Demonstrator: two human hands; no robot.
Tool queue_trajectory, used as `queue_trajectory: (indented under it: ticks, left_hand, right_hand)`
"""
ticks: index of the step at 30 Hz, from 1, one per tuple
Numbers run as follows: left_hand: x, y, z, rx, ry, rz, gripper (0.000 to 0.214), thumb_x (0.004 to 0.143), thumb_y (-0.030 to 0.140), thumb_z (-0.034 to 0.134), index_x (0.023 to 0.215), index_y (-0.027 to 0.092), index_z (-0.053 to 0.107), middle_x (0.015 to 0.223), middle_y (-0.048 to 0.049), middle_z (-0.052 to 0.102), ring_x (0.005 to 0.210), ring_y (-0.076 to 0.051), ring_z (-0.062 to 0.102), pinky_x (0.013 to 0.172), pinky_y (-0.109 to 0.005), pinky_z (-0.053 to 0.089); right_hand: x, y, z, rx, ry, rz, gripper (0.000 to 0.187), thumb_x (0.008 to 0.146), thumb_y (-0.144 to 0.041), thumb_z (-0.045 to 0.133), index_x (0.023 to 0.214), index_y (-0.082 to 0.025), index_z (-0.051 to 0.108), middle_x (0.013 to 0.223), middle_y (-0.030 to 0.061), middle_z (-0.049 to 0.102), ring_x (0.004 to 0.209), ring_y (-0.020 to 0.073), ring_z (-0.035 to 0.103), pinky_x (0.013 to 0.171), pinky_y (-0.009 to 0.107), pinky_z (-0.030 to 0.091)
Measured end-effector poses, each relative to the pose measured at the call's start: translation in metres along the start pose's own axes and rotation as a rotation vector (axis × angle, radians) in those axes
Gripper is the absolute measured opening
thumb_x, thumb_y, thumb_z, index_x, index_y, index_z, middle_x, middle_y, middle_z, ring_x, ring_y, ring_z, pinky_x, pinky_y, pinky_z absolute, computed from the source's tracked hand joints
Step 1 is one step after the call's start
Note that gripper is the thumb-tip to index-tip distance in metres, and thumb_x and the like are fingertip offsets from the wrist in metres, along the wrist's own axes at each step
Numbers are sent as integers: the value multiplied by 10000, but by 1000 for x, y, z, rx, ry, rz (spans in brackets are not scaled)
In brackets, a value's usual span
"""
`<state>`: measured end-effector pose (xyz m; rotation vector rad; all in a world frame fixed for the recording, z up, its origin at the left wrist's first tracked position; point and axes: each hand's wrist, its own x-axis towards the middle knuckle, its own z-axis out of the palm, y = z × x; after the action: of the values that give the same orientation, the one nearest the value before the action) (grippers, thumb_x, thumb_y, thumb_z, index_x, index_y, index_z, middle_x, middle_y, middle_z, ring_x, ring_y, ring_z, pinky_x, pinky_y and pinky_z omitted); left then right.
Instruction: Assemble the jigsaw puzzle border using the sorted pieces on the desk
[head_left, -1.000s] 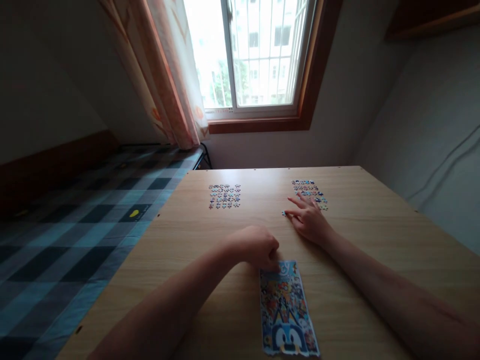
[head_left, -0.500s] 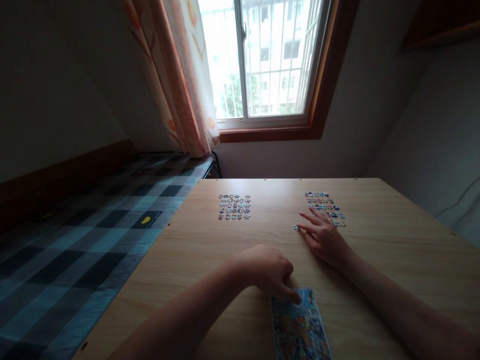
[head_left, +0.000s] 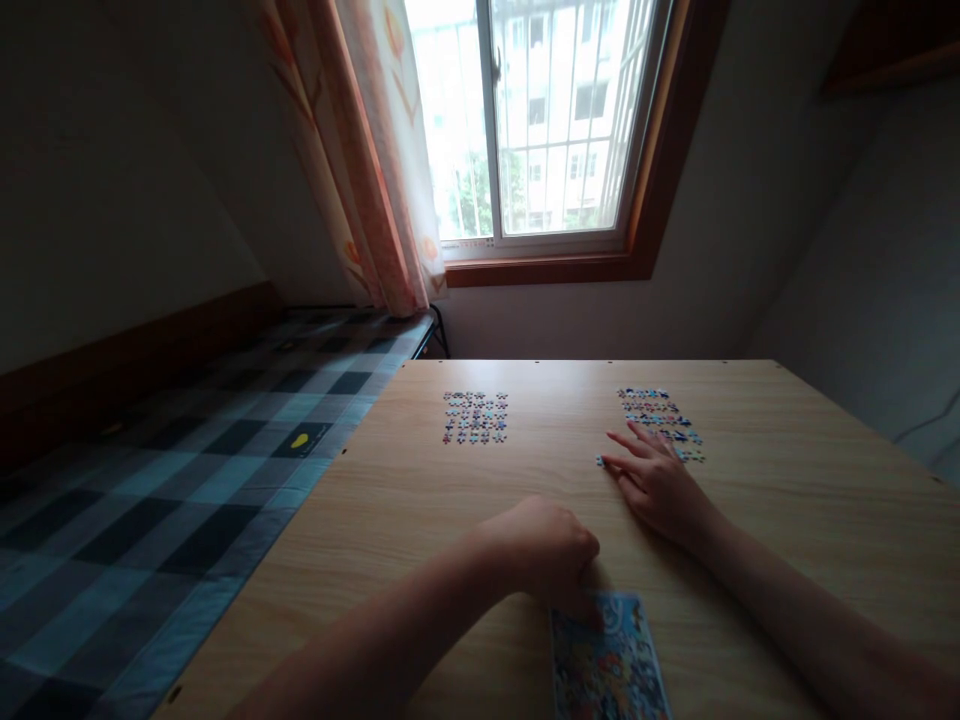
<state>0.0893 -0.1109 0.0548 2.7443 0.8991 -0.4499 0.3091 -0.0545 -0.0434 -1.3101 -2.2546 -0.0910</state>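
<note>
My left hand is at the top edge of a colourful picture card that lies flat on the table near me. Its fingers are curled under the palm and its thumb rests on the card's top, closed on it as far as I can see. Farther off, my right hand lies low over the table with its fingers spread. One fingertip is at a small light-blue jigsaw piece. Just beyond that hand are rows of loose jigsaw pieces, partly covered by its fingers.
A second block of jigsaw pieces lies in rows toward the far left of the wooden table. Beside the table's left edge stands a bed with a checked cover. A window and a curtain are behind.
The whole view has shifted slightly. My left thumb sits a little lower against the card's top. My right hand stays by the same small piece, its fingers still spread.
</note>
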Motion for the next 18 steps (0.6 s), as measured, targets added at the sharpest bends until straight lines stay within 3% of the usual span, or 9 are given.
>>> queue_trajectory:
  ticks: [6,14,18]
  left_hand:
    - [1,-1,0,-50,19,-20,511,820,674,562,761,197,734,691,-79,713,650,-224,663,548,-297,452]
    - [2,-6,4,-40,55,1,424,811,607,607,740,205,720,689,-55,714,643,-207,655,512,-286,389]
    - [4,-7,5,-31,58,2,393,816,577,609,753,208,728,697,-54,719,645,-204,655,524,-284,402]
  right_hand:
    - [0,0,0,18,3,19,355,908,-214,452,1128,-236,729,1391,69,587,1411,356,389,1103,679,305]
    - [0,0,0,30,-3,20,339,912,-232,463,1116,-252,733,1377,60,598,1409,357,387,1122,668,283]
    - [0,0,0,35,4,55,458,872,-175,450,1281,-245,645,1444,67,536,1417,345,378,1130,643,292]
